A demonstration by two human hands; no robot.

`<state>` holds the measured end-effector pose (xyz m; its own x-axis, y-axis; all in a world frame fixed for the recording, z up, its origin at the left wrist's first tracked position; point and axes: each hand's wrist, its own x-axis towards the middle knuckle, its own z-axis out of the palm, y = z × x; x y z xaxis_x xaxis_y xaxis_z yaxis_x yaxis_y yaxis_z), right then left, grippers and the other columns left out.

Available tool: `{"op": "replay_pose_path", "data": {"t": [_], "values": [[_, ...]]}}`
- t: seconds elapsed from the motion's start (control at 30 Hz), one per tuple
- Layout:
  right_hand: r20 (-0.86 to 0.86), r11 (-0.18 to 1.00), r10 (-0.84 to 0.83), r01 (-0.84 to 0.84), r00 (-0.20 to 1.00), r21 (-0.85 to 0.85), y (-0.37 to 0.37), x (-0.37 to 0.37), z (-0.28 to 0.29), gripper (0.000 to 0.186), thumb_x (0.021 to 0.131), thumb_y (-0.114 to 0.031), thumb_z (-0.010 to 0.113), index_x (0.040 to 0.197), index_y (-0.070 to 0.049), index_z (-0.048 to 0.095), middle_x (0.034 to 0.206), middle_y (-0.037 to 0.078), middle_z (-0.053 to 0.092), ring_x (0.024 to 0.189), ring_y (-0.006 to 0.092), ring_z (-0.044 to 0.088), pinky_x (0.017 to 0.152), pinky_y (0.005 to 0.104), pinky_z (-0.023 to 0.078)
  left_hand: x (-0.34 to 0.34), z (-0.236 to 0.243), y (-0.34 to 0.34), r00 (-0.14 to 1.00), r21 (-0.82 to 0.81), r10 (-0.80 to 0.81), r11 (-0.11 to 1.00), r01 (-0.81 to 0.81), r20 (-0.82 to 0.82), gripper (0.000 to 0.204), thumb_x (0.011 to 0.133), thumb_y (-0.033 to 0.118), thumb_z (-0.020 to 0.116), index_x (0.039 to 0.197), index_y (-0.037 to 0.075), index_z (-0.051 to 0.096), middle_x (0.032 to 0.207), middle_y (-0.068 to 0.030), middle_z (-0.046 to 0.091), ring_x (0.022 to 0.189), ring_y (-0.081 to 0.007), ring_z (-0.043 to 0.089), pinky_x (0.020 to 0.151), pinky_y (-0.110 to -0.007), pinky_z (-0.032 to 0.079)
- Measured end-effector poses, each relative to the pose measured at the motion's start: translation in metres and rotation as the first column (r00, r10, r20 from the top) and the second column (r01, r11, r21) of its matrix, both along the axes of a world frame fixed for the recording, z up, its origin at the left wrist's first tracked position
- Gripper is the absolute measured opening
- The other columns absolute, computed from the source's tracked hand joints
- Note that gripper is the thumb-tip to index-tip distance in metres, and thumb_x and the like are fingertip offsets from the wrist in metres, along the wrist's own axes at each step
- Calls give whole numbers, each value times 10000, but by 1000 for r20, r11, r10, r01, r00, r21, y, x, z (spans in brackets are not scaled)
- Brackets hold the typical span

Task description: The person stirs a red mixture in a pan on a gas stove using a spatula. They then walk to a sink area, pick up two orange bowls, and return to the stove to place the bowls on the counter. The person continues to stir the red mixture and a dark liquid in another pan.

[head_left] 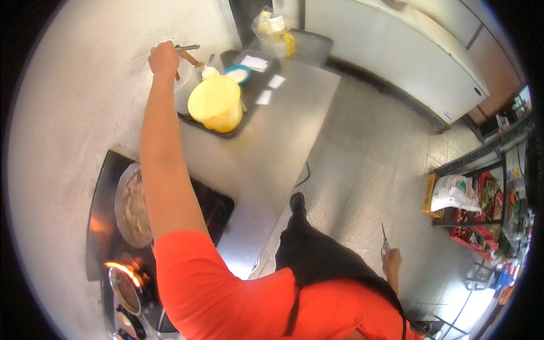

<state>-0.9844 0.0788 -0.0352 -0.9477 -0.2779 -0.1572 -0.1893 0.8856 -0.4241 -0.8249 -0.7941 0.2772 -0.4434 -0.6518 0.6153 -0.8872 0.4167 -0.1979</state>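
At the far left, beside the wall, my left hand (163, 58) is closed at the end of a grey-handled utensil (187, 49), whose kind I cannot make out. That hand is over a whitish tub (186, 89) with a wooden handle (190, 58) sticking up. Just to the right are a yellow tub (215, 102) and a blue-rimmed bowl (237, 74) of white stuff, both on a dark tray (229, 134). Low on the right, my right hand (392, 262) grips what appear to be scissors (385, 241), their pointed end directed away from me.
Left of my arm, a stove (102, 221) carries a large pan (131, 207) of pale food and a smaller pot (124, 290) beside flames. A steel table (283, 127) lies ahead. A white chest freezer (396, 56) and a shelf rack (470, 221) with packages stand right.
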Motion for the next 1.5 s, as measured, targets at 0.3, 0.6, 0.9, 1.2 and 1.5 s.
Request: {"op": "replay_pose_path", "data": {"t": [0.3,0.6,0.9,1.2,1.5], "values": [[-56,896,445,-444,894,30,-286,-184,151,168,852,-78,600,991,12,575,909,235,638,868,431,615,731,472,475,-111,-88,-175,908,560,-319,819,121,271,393,822,22,557,1202,108,608,1151,-169,618,1146,-365,544,960,-432,463],[-469,-22,853,-915,-226,402,-800,-203,339,295,859,-48,542,1148,-5,584,1022,215,626,965,371,604,846,442,483,-46,88,-10,905,93,-425,902,422,16,383,903,159,589,1280,106,549,1279,-153,551,1176,-328,523,1007,-421,420],[-98,-501,663,-537,-743,679,-1002,-67,295,163,839,-133,604,917,-3,665,882,158,674,835,316,655,759,417,524,-74,-13,372,610,512,193,758,404,-768,289,899,172,655,1155,44,623,1116,-133,647,1034,-280,624,882,-365,500],[-380,-592,608,-717,-697,368,-1028,-66,267,245,834,-97,632,1065,-25,675,1068,187,660,1017,339,616,883,418,485,-327,-375,722,-679,988,734,-116,-104,15,366,859,299,668,1103,29,641,1006,-180,694,931,-326,678,798,-419,529],[-125,-779,455,-327,-882,-534,-696,-25,287,293,895,-156,652,1157,-26,640,1001,48,678,917,117,602,850,276,476,-372,-490,874,-848,928,493,186,323,196,320,892,343,630,880,23,651,778,-110,661,656,-229,620,554,-378,501]]}}
